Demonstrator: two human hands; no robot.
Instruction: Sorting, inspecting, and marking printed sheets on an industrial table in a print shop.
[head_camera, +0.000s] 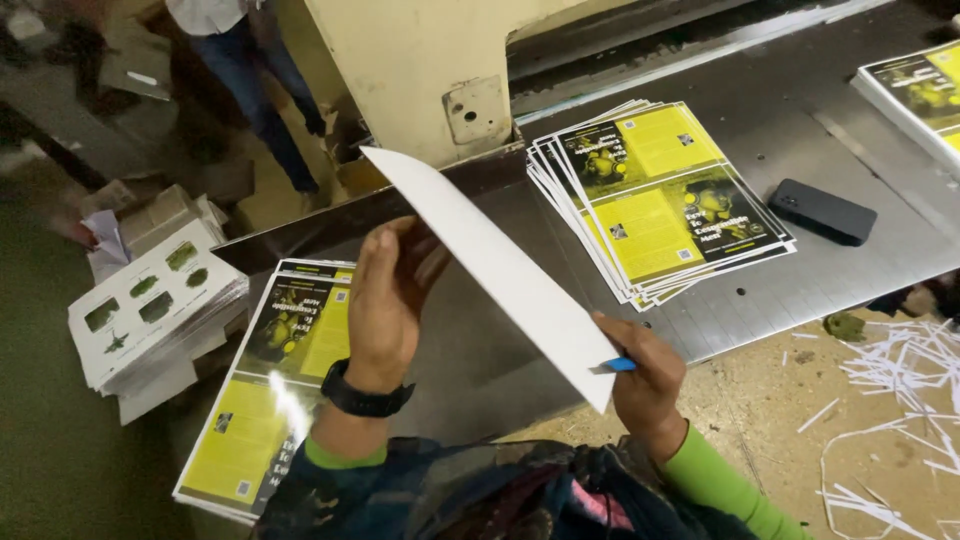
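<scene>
At the bottom centre of the frame, the left hand (385, 300) and the right hand (645, 385) hold a thin stack of white-backed printed sheets (495, 265) between them, fingers closed on its long edges so it tilts edge-on, the right hand also pinching a small blue pen (620, 365). At lower left lies a flat pile of yellow-and-black printed covers (270, 400) on the grey metal surface (760, 300). Farther, at upper right, sit a fanned pile of similar covers (660, 200) and a dark phone (823, 211).
</scene>
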